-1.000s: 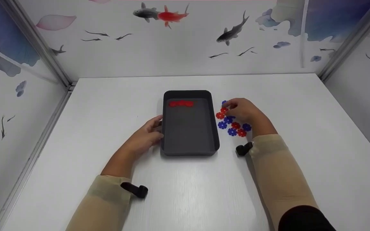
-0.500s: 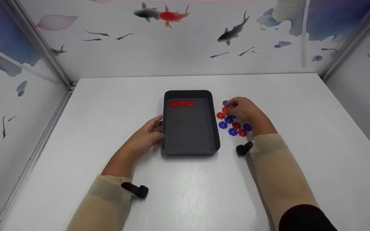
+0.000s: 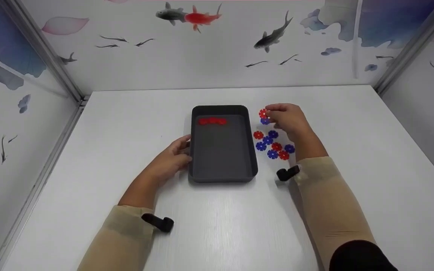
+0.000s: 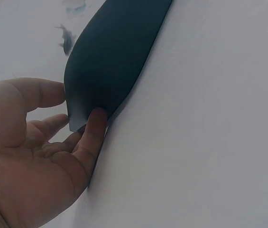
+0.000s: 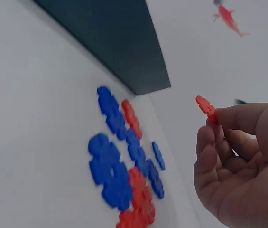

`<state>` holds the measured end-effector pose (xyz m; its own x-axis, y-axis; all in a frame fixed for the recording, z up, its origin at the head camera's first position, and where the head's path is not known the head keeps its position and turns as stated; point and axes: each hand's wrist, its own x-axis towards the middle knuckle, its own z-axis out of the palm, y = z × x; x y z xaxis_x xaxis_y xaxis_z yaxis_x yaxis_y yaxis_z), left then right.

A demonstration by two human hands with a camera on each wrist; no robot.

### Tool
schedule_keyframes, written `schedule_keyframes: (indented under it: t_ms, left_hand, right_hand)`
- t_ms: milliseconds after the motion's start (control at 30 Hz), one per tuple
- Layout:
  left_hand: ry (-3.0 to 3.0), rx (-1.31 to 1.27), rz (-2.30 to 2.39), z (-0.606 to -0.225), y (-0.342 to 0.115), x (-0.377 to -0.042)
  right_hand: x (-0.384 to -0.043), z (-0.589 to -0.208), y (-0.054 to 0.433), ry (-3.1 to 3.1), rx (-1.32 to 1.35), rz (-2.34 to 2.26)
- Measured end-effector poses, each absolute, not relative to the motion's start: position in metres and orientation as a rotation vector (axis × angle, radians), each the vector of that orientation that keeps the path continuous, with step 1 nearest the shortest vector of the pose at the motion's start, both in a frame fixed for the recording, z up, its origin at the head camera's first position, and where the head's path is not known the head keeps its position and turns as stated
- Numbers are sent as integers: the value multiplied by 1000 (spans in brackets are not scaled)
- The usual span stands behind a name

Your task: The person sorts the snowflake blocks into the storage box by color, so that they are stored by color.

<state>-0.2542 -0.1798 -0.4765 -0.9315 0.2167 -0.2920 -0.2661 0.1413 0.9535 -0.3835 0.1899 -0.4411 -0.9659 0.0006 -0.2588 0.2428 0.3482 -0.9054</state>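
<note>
A dark grey rectangular tray [image 3: 222,150] stands on the white table, with several red flower-shaped plastic discs [image 3: 212,121] in a row near its far end. The fingertips of my left hand [image 3: 168,160] touch the outside of the tray's left wall; in the left wrist view the fingers [image 4: 96,123] are spread and only slightly bent. To the right of the tray, my right hand [image 3: 288,118] pinches a red flower-shaped plastic disc [image 5: 205,108] between thumb and fingers, raised off the table. A blue disc [image 3: 265,121] lies just under these fingertips.
Several loose blue discs [image 3: 261,146] and red discs [image 3: 284,155] lie scattered right of the tray, close to its wall. White panels with painted fish [image 3: 273,38] enclose the table at the back and sides.
The right hand has lifted a red disc from the group and moved it slightly away toward the far side. The left hand and the tray stay in place.
</note>
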Motion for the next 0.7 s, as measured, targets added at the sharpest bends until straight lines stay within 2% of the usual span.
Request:
schedule_keyframes:
  t_ms: [133,333,533,700]
  left_hand:
    - [2066,-45,1850,-476,-180,-254]
    - [2069,-28,1851,-477,-179,-253]
    - [2056,-26,1859,-476,-180,-253]
    - [2048,-20,1860,-474,-179,-253]
  right_hand:
    - [-375,-425,169,2189,96,-1889]
    - [-366,-404,131,2001,-39,-1943]
    - [-379,-394,94,1971,-104,-1865]
    - [-395,-401,66,2003,-87,-1751]
